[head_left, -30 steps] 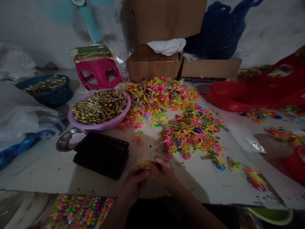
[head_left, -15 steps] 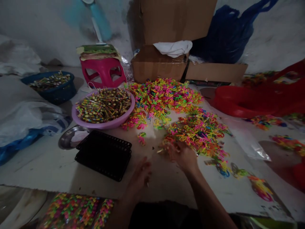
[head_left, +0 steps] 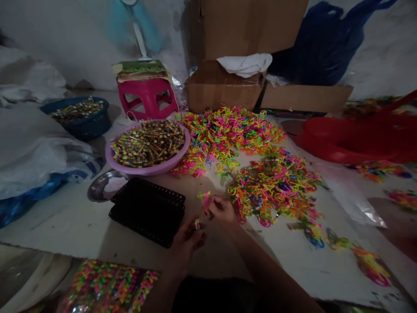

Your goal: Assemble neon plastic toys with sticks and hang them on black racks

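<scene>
Right grip (head_left: 221,209) pinching pink ring (head_left: 206,201), left grip (head_left: 187,237) curled around small piece (head_left: 196,224), wrists close together

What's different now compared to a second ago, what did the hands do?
The right hand let go of the yellow ring, reached out to the near pile of plastic rings and came back pinching a pink piece. The left hand stayed low, holding a small piece. The purple basin and black trays stayed put.
</scene>
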Motion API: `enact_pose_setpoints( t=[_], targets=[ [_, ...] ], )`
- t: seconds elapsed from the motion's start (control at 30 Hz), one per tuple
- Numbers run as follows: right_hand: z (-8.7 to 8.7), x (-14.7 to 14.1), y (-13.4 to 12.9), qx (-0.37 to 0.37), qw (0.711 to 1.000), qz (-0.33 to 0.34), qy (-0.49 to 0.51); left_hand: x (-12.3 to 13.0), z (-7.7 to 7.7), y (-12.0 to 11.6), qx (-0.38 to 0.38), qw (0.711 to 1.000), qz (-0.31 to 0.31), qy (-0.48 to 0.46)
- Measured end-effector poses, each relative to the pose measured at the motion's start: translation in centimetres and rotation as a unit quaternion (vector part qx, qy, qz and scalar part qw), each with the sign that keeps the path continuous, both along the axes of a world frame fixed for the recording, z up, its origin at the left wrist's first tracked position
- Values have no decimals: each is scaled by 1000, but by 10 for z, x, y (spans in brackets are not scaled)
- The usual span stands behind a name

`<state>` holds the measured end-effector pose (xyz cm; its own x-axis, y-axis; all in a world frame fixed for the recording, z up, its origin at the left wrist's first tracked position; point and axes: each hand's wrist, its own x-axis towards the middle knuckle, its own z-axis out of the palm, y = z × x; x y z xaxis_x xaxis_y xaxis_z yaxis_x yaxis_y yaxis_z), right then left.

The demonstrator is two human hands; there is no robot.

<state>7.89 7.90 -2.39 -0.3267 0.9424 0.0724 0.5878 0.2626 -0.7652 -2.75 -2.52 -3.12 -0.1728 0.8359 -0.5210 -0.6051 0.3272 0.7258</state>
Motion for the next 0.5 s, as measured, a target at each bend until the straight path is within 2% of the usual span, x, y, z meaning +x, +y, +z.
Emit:
enact_pose_setpoints(
  t=[0.1,0.17,0.3,0.5],
  targets=[
    [15,23,-21,-75,981,10,178,7,1,4,20,999,-21,15],
    [22,29,-28,-109,965,2,240,12,6,8,21,999,-36,0],
    [23,30,-31,-153,946,0,288,17,18,11,-1,998,-56,-27],
    [16,33,-37,-130,946,14,296,20,21,6,-11,998,-65,-21]
  ],
)
